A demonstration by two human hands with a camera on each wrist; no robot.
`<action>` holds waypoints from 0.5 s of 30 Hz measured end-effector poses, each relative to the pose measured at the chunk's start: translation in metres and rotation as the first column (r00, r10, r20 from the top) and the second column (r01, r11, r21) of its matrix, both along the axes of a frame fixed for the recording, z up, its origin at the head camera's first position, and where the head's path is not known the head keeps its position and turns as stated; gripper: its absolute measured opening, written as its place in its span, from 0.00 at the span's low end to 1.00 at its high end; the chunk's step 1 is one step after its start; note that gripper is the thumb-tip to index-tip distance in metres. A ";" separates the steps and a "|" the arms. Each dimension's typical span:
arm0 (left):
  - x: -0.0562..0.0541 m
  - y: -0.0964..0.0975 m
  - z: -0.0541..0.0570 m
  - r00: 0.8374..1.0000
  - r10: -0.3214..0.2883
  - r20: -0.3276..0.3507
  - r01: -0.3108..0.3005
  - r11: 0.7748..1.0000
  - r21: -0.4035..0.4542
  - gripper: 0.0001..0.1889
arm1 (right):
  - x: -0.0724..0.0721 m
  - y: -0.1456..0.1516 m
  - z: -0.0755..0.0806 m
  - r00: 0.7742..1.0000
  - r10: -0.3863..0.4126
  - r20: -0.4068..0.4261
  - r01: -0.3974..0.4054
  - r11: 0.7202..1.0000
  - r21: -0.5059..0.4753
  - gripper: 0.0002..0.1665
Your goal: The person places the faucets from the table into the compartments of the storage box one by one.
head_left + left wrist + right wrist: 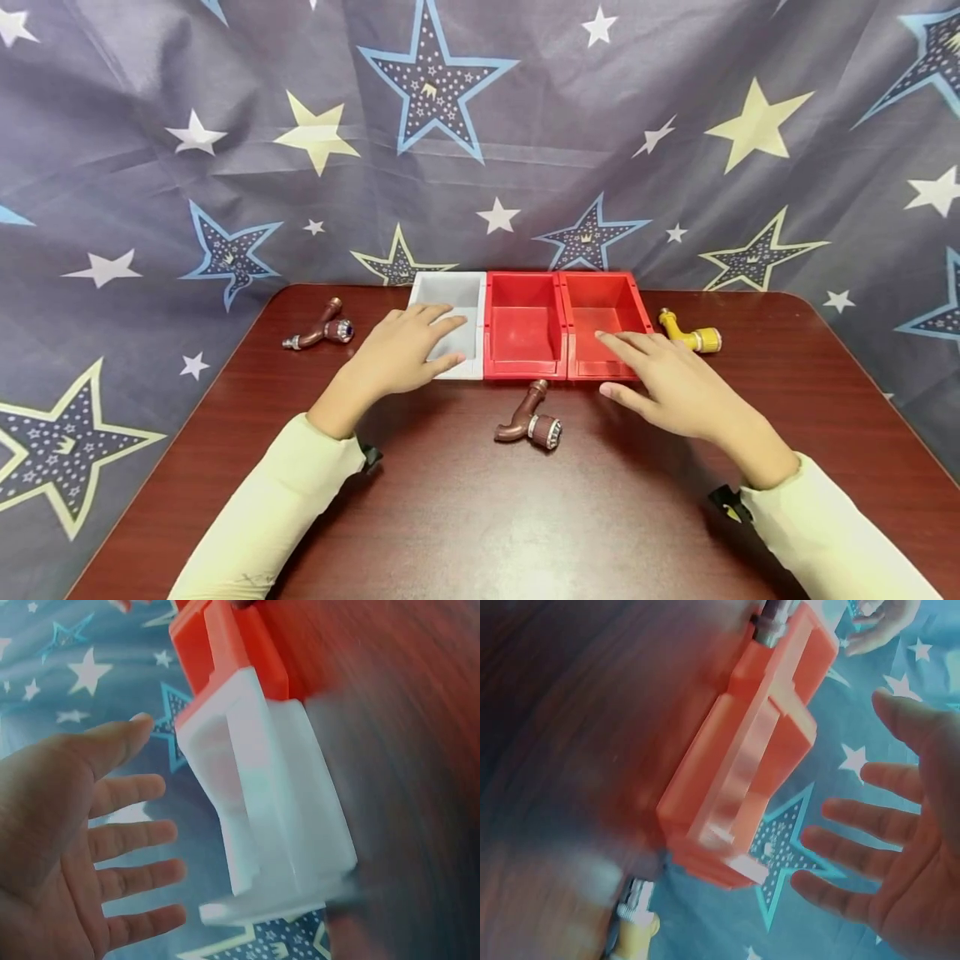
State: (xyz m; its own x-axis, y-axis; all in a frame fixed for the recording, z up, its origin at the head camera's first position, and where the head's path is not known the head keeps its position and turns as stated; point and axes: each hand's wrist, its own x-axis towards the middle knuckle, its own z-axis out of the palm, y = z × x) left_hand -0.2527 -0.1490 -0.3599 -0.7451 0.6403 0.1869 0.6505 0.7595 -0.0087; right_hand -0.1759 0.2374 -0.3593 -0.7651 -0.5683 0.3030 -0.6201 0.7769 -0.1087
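Observation:
My left hand [405, 346] hovers with spread fingers over the near left of a white bin [474, 333], holding nothing. In the left wrist view its fingers [135, 836] are apart from that bin. My right hand [675, 379] is held out above the front of the right-hand red bin [600, 367], also with nothing in it. A middle red bin [525, 367] stands between the two. Just in front of it lies a brown tap [522, 421] with a ribbed knob. A yellow tap [686, 335] lies right of the bins, beyond my right hand.
Another brown tap [321, 329], with a metal end, lies at the far left of the dark red wooden table [465, 517]. A grey cloth [480, 183] printed with stars hangs behind the table. The three bins stand side by side at the back edge.

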 end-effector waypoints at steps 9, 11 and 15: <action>-0.022 -0.019 -0.005 0.991 0.117 0.057 -0.124 0.984 0.126 0.31 | -0.003 0.022 -0.001 0.999 -0.046 0.005 0.046 0.999 -0.008 0.41; -0.028 -0.022 -0.006 0.986 0.147 0.083 -0.160 0.972 0.170 0.31 | -0.004 0.027 0.000 0.998 -0.068 -0.001 0.068 0.998 -0.008 0.41; -0.041 -0.028 -0.006 0.975 0.166 0.148 -0.203 0.936 0.286 0.29 | -0.006 0.035 0.002 0.995 -0.094 -0.018 0.094 0.996 -0.009 0.41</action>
